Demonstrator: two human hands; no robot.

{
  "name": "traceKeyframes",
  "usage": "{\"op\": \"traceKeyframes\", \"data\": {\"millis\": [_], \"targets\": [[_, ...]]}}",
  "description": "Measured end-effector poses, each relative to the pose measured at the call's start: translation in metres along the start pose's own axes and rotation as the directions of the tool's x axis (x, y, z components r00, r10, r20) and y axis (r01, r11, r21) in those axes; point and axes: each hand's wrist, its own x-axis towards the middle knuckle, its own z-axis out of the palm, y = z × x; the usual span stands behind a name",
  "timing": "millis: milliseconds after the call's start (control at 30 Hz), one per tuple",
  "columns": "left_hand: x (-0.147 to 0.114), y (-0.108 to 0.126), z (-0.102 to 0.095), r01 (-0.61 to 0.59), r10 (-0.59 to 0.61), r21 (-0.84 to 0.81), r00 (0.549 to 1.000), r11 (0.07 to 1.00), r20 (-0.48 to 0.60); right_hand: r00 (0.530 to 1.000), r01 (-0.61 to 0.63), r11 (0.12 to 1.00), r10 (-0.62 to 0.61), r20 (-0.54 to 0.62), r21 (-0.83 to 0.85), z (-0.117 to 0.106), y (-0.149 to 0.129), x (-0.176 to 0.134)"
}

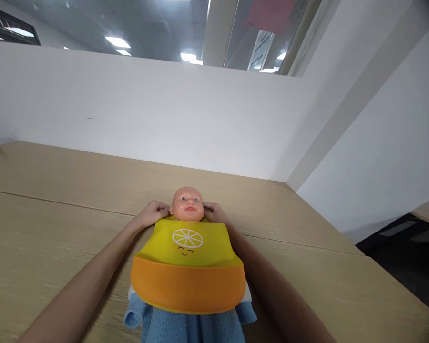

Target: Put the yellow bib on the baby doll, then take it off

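Two hands (153,212) (215,212) flank doll (187,206); orange pocket (188,287) on bib (207,238), inside hidden.

White glare from light panels (117,42)

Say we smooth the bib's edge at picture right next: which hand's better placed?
Right, probably. The right hand is beside the doll's head on that side, near that upper corner of the bib. The left hand is across the head.
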Motion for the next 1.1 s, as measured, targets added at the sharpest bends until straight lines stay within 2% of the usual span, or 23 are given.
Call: {"op": "traceKeyframes", "data": {"millis": [167, 333, 433, 533, 733, 967, 1100], "targets": [[-0.012, 0.001, -0.002, 0.025, -0.035, -0.078, 0.991, 0.997, -0.128, 0.999, -0.036, 0.996, 0.033, 0.037, 0.085, -0.006, 0.006, -0.016], [-0.029, 0.002, -0.003, 0.134, -0.149, -0.273, 0.988, 0.953, -0.034, 0.998, -0.029, 0.982, 0.016, 0.068, 0.187, -0.018, 0.015, -0.042], [-0.042, 0.006, 0.000, 0.163, -0.172, -0.392, 0.985, 0.905, 0.013, 0.998, -0.030, 0.993, 0.023, 0.059, 0.116, -0.021, 0.015, -0.058], [-0.055, 0.012, 0.004, 0.134, -0.134, -0.451, 0.990, 0.882, 0.031, 0.998, 0.038, 0.999, -0.039, 0.043, 0.026, -0.020, 0.013, -0.069], [-0.072, 0.021, 0.010, 0.065, -0.071, -0.338, 0.997, 0.939, -0.005, 0.996, 0.083, 0.996, -0.082, -0.034, 0.038, -0.016, 0.013, -0.073], [-0.078, 0.009, 0.019, -0.037, -0.001, -0.221, 0.986, 0.975, -0.168, 0.988, 0.114, 0.993, -0.113, -0.102, 0.006, -0.013, 0.018, -0.074], [-0.084, 0.006, 0.024, -0.074, 0.053, -0.057, 0.949, 0.996, -0.312, 0.989, 0.107, 0.994, -0.102, -0.108, 0.037, -0.011, 0.020, -0.074]]}}
